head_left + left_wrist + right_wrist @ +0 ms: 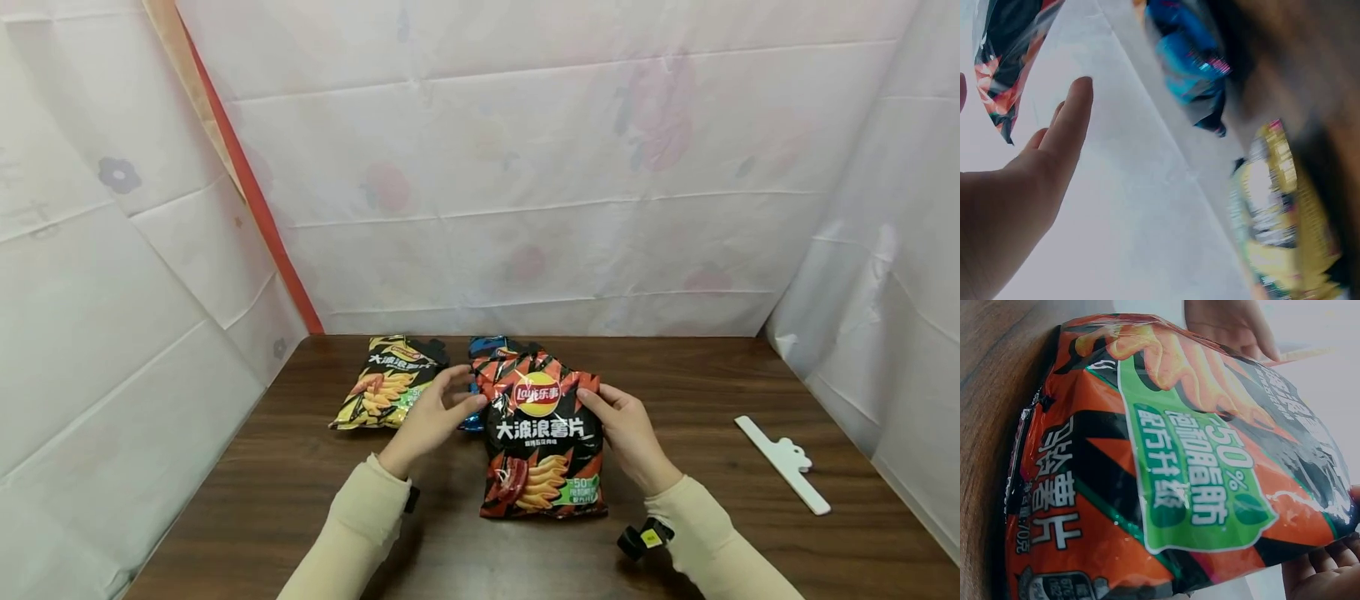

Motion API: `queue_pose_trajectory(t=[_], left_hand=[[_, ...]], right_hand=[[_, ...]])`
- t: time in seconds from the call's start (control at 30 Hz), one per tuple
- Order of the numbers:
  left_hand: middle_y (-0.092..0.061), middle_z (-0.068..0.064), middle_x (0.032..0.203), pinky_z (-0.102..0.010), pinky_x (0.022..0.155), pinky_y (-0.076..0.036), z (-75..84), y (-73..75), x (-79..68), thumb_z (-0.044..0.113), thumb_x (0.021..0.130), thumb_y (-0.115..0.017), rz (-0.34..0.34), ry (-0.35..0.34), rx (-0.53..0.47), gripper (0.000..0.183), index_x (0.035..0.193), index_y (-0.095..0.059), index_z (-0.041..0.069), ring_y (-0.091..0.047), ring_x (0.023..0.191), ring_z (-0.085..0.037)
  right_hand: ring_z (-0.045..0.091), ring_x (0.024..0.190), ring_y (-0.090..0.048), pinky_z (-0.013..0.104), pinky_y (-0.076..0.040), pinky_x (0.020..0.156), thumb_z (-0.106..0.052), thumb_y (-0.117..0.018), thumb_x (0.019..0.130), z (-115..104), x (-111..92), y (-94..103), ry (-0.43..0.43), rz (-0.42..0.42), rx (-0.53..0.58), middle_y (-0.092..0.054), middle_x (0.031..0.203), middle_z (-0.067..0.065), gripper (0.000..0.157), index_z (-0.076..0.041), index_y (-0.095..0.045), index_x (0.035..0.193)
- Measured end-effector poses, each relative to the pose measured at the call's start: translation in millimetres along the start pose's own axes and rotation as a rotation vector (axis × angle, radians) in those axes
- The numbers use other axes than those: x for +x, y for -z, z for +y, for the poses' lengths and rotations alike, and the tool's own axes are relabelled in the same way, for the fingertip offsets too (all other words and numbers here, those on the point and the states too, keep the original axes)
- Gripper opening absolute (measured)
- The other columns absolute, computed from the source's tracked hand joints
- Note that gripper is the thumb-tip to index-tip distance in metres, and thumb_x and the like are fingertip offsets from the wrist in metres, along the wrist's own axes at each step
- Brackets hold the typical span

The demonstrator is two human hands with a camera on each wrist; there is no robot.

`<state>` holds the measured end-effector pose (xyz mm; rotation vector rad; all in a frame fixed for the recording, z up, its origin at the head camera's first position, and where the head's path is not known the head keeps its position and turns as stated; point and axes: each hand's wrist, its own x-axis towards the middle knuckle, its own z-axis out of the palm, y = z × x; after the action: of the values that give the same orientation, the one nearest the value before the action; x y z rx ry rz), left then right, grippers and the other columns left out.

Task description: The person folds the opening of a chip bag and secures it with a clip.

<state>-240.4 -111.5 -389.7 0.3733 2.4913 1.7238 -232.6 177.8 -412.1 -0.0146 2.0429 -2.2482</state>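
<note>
A red-and-black bag of potato chips (542, 450) stands tilted in front of me, its printed front facing up toward the head camera. My right hand (633, 433) pinches its upper right edge, thumb on the front and the other fingers behind. Close by the upper left corner is my left hand (435, 417), fingers fairly straight; the left wrist view shows a gap between this hand (1041, 169) and the bag's corner (1007, 87). Much of the right wrist view is filled by the bag's lower front (1166, 469), its bottom edge near the wood.
Behind the left hand lies a yellow-and-black chip bag (390, 383). A blue chip bag (487, 343) is partly hidden behind the red one. On the right side of the wooden table (705, 408) lies a white clip (783, 462). Pale cloth (525, 183) hangs around the table.
</note>
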Motion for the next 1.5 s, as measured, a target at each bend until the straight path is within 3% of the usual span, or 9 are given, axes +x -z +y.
queue_pose_trajectory(t=[0.17, 0.33, 0.83, 1.2, 1.5], left_hand=[[-0.048, -0.008, 0.147, -0.050, 0.101, -0.047, 20.4, 8.1, 12.4, 0.045, 0.091, -0.067, 0.005, -0.031, 0.083, 0.068, 0.148, -0.039, 0.022, -0.053, 0.129, -0.029], [-0.051, -0.006, 0.145, -0.050, 0.104, -0.044, 36.1, 10.0, 26.2, 0.045, 0.092, -0.066, -0.022, -0.090, 0.151, 0.064, 0.146, -0.042, 0.021, -0.051, 0.131, -0.028], [-0.048, -0.004, 0.149, -0.049, 0.107, -0.042, 79.5, -9.6, 51.0, 0.043, 0.094, -0.064, -0.103, -0.149, 0.360, 0.062, 0.148, -0.044, 0.019, -0.047, 0.137, -0.026], [-0.062, -0.006, 0.134, -0.043, 0.100, -0.049, 84.6, -22.2, 68.1, 0.038, 0.094, -0.066, -0.223, -0.132, 0.467, 0.054, 0.140, -0.054, 0.013, -0.059, 0.123, -0.022], [-0.072, 0.000, 0.108, -0.036, 0.086, -0.054, 83.4, -24.1, 71.3, 0.033, 0.095, -0.065, -0.234, -0.156, 0.491, 0.030, 0.117, -0.071, 0.013, -0.067, 0.095, -0.013]], right_hand=[[0.013, 0.096, -0.070, 0.028, -0.057, 0.081, -0.034, -0.062, 0.097, -1.3, 0.8, -1.3, 0.019, -0.007, -0.001, -0.072, 0.106, -0.001, 0.053, 0.001, -0.054, 0.137], [0.010, 0.089, -0.069, 0.027, -0.056, 0.078, -0.034, -0.063, 0.097, -2.4, -1.1, -1.7, 0.017, -0.004, -0.001, -0.072, 0.098, -0.006, 0.050, 0.002, -0.057, 0.132], [0.008, 0.087, -0.069, 0.027, -0.057, 0.077, -0.030, -0.063, 0.097, -3.1, -3.6, -4.1, 0.043, -0.005, -0.005, -0.073, 0.096, -0.006, 0.049, 0.004, -0.056, 0.131], [0.007, 0.084, -0.069, 0.026, -0.056, 0.076, -0.027, -0.064, 0.096, -4.8, -2.2, -6.0, 0.037, 0.016, -0.002, -0.073, 0.089, -0.009, 0.044, 0.004, -0.058, 0.127], [0.009, 0.085, -0.070, 0.028, -0.057, 0.076, -0.028, -0.063, 0.097, -3.0, -2.2, -5.1, 0.041, -0.003, 0.005, -0.073, 0.092, -0.007, 0.047, 0.005, -0.057, 0.130]])
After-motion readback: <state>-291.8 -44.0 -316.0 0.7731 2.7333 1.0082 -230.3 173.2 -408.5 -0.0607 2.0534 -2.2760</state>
